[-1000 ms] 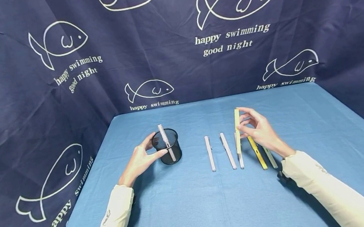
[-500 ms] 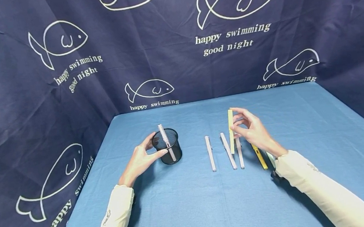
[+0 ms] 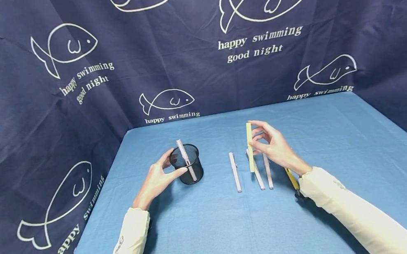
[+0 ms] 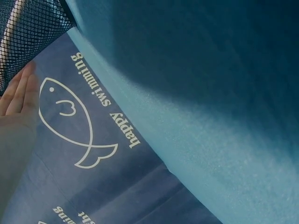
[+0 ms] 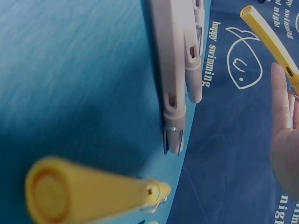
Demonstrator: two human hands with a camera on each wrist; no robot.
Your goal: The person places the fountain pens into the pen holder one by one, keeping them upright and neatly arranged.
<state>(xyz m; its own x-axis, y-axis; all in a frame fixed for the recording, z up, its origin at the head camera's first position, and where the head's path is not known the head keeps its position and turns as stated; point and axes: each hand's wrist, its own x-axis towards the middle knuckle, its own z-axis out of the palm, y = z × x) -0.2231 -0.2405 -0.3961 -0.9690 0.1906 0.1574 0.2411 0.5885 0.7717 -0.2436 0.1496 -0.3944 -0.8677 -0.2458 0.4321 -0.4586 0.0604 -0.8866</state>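
Observation:
My left hand (image 3: 157,179) holds a black mesh pen cup (image 3: 198,172), thumb in front and fingers behind. The cup's mesh wall (image 4: 37,32) also shows in the left wrist view. A pale pink pen (image 3: 182,149) leans inside it, its top above the rim. My right hand (image 3: 274,148) pinches a yellow pen (image 3: 249,132) upright between thumb and fingers, above the table; the right wrist view shows this yellow pen (image 5: 268,37) too. Under and beside that hand lie a left pale pink pen (image 3: 235,175), a middle one (image 3: 259,181) and a right one (image 3: 268,174).
Another yellow pen (image 3: 292,179) lies on the blue cloth (image 3: 214,229), partly covered by my right forearm. A dark blue curtain (image 3: 195,53) with white fish drawings stands behind and beside the table.
My right hand has moved left with the yellow pen, from over the right pale pink pen to over the middle one. My forearm now hides the light-coloured pen at the far right. The left hand stays still.

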